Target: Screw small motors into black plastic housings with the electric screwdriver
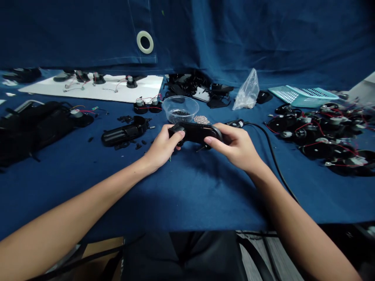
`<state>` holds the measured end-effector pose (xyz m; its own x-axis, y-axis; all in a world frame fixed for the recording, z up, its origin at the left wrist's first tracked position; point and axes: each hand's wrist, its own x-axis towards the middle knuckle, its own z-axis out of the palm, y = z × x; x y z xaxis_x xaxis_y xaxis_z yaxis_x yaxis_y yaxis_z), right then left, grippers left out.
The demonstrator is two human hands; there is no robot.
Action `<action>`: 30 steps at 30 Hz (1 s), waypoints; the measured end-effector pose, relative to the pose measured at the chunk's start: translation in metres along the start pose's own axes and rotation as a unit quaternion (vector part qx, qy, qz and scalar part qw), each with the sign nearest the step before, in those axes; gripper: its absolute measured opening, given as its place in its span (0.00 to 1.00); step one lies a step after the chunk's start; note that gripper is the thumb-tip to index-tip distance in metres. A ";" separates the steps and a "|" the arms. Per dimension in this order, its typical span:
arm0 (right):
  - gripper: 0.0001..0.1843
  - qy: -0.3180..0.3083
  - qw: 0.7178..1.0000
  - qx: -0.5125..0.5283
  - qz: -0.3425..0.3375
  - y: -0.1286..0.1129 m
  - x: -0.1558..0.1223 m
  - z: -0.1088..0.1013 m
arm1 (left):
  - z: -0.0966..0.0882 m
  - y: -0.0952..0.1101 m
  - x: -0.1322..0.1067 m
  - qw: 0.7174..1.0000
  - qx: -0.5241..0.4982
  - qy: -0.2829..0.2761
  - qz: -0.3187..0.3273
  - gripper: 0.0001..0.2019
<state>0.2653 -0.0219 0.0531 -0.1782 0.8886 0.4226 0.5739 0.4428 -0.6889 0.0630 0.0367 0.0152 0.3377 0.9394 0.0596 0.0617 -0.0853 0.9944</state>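
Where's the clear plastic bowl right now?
In the head view, the clear plastic bowl sits on the blue cloth at centre, just beyond the black plastic housing, with a small silver pile at its right.

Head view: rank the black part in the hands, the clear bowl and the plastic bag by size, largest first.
1. Black part, though it sits nearest the camera.
2. Clear bowl and plastic bag look alike, so unranked.

Black plastic housing [195,132], held off the table
Long, narrow and matte with rounded ends, its length runs from 9 to 3 o'clock. A round collar [216,132] forms the 3 o'clock end, and a thin dark pin [200,148] juts out toward 7 o'clock.
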 end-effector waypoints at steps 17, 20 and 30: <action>0.14 -0.090 0.994 0.061 -0.005 -0.002 -0.002 -0.007 | -0.005 -0.006 0.002 0.987 0.112 -0.002 0.118 0.19; 0.17 -0.107 0.990 0.088 0.003 -0.003 -0.002 -0.003 | -0.006 -0.008 0.002 0.972 0.156 0.006 0.176 0.19; 0.24 -0.051 0.982 0.167 0.075 -0.002 0.002 0.012 | -0.005 -0.005 -0.007 0.931 0.250 -0.024 0.266 0.23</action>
<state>0.2539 -0.0202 0.0481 -0.2017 0.9463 0.2525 0.3091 0.3061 -0.9004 0.0552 0.0319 0.0104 0.4856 0.7056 0.5161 0.3002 -0.6891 0.6596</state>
